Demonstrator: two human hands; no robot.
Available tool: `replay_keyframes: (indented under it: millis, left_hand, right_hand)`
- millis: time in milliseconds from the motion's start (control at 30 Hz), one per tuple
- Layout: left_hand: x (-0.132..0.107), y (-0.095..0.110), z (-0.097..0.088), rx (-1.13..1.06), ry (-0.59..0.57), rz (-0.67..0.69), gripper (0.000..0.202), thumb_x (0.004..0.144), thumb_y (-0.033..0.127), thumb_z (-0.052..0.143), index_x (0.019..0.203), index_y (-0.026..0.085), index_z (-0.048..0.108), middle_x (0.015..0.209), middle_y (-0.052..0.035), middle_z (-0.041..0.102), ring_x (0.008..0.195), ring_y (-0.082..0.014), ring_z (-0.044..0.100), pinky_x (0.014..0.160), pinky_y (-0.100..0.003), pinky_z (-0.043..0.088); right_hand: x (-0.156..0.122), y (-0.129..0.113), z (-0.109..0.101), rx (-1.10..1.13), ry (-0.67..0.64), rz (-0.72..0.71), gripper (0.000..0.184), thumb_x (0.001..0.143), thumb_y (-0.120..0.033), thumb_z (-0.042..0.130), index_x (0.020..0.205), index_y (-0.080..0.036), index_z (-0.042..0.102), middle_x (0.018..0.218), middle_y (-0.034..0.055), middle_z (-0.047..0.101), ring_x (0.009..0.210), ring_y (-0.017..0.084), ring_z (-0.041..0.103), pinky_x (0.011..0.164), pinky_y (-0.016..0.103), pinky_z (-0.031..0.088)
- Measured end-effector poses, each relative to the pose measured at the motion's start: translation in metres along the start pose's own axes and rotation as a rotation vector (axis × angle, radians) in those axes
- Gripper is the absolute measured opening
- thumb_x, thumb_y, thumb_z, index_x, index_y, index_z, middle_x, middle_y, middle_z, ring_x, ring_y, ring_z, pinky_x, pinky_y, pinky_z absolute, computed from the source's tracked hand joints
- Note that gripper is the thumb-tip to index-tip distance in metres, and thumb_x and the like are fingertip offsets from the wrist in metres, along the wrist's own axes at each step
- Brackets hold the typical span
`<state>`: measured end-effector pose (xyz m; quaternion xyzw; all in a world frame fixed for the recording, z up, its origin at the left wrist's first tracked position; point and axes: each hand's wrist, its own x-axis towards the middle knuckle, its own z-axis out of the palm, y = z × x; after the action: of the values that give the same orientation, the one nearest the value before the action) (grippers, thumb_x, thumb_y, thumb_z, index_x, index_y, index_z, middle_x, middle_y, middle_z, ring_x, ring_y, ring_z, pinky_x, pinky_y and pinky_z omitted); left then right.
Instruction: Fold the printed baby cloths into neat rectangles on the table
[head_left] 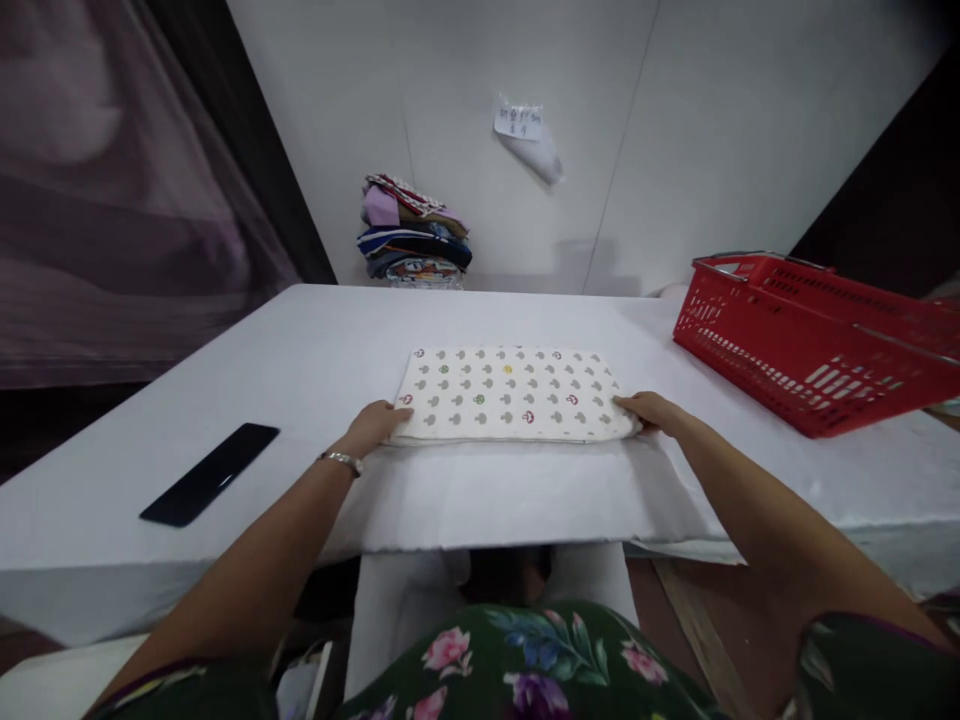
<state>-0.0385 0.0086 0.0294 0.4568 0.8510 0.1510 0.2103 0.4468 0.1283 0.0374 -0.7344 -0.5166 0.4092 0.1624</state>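
A folded white cloth (495,395) printed with small grey, red, green and yellow mushrooms lies flat on the white-covered table, its long side towards me. My left hand (379,424) pinches its near left corner, thumb on top and fingers tucked beneath. At the near right corner my right hand (646,408) grips the cloth the same way, with the fingertips partly hidden under the fabric. The layers show as a thin edge along the front.
On the table's left lies a flat black rectangular object (211,474). A red plastic basket (810,340) with metal handles stands at the right. Against the back wall rises a pile of folded fabrics (414,235). A paper note (519,122) hangs above.
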Motion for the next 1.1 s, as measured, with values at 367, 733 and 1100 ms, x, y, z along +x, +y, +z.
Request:
replay_keyframes:
  millis: [367,733,1100]
  left_hand:
    - [-0.026,0.011,0.003,-0.304,0.024,-0.116,0.042,0.070,0.045,0.065,0.097,0.013,0.062,0.096,-0.0127,0.068,0.076,-0.0219,0.064,0.051,-0.026,0.045]
    - [-0.046,0.004,0.007,-0.377,0.028,-0.099,0.046,0.074,0.035,0.066,0.113,0.014,0.052,0.104,-0.0118,0.065,0.068,-0.0160,0.063,0.050,-0.023,0.046]
    - [-0.066,-0.006,0.015,-0.033,0.158,0.032,0.055,0.080,0.046,0.055,0.126,0.017,0.046,0.110,-0.0120,0.064,0.101,-0.0269,0.060,0.079,-0.033,0.044]
  right_hand:
    - [-0.016,0.000,0.001,0.175,-0.092,-0.001,0.024,0.068,-0.032,0.074,0.075,-0.018,0.057,0.070,0.0030,0.061,0.063,0.016,0.058,0.053,0.030,0.057]
    - [-0.014,0.023,0.006,0.315,0.038,-0.056,0.037,0.064,-0.028,0.074,0.097,-0.018,0.059,0.092,0.0085,0.063,0.061,0.015,0.058,0.047,0.027,0.055]
    - [-0.023,0.044,0.016,-0.191,0.182,-0.259,0.063,0.078,-0.042,0.061,0.134,-0.017,0.047,0.090,0.0116,0.066,0.068,0.021,0.062,0.063,0.034,0.054]
